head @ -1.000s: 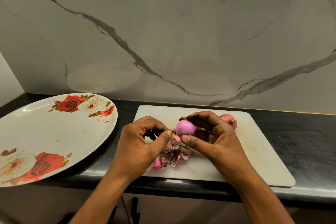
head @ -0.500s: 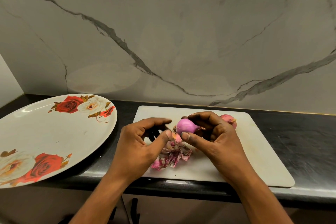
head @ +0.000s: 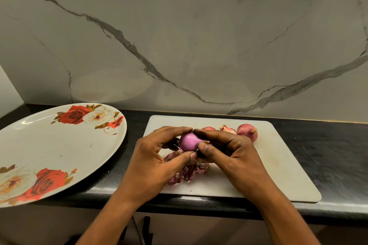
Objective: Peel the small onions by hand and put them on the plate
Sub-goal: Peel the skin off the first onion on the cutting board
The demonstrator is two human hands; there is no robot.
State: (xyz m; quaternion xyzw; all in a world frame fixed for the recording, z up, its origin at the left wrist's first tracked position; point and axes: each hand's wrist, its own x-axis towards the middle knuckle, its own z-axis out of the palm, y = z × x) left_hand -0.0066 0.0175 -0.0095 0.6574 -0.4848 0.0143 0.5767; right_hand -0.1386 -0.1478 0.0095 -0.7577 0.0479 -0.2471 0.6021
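Both hands pinch the glossy, nearly bare onion [head: 188, 142] above the cutting board [head: 268, 165], the left hand [head: 151, 163] curled on its round end and the right hand [head: 237, 157] nipping the root tip. It looks slick, so a hard squeeze could shoot it off the desk [head: 328, 155]. The flowered plate [head: 59, 151] sits at nine o'clock, the unpeeled onions [head: 248, 131] at one o'clock, and no writing or brand can be read.

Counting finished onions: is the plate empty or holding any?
Empty, as far as visible: the plate shows only its rose print, no onions.
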